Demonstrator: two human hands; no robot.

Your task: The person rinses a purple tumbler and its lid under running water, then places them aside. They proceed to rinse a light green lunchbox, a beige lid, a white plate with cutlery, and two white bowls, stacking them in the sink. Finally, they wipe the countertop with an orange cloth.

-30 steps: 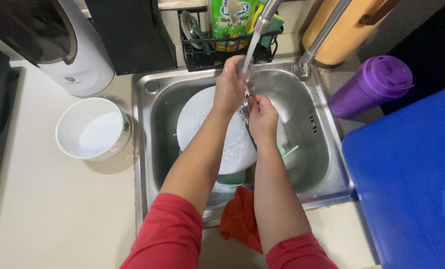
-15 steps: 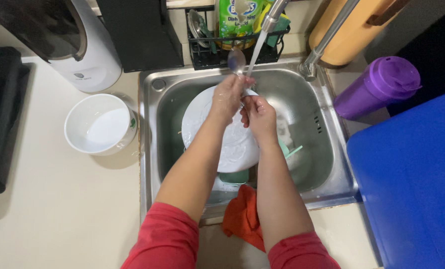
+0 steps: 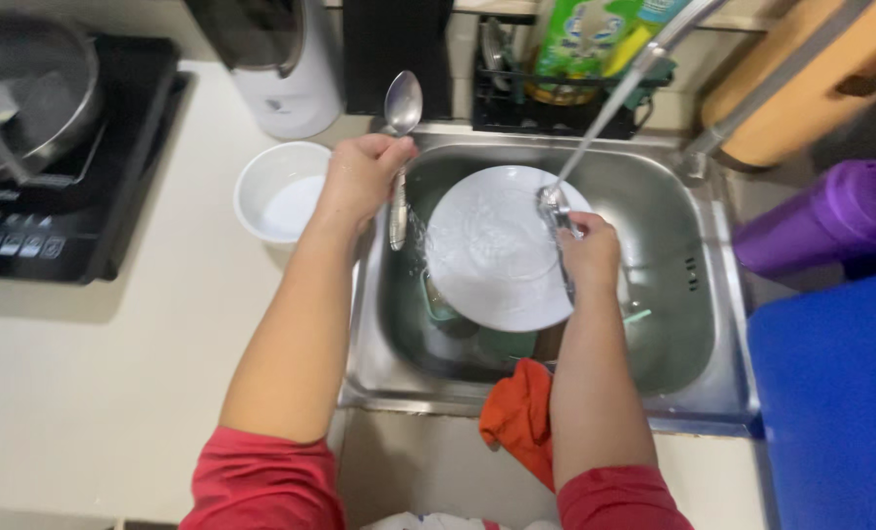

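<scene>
Two hands over a steel sink (image 3: 713, 393), head view. Left hand (image 3: 361, 177): fingers closed around a spoon (image 3: 400, 137), bowl upward, at the sink's left rim. Right hand (image 3: 587, 253): fingers closed on a piece of cutlery (image 3: 556, 211) under the tap's water, above a white plate (image 3: 492, 260). White bowl (image 3: 276, 191) on the counter, left. Orange cloth (image 3: 521, 417) over the front edge.

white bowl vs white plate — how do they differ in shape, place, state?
The white bowl sits on the counter left of the sink; the white plate lies inside the sink. The bowl is deep and smaller across; the plate is flat and wider. The plate sits under the tap between both hands; the bowl is untouched, nearest the left hand, which holds a spoon. Both are round and plain white.
</scene>
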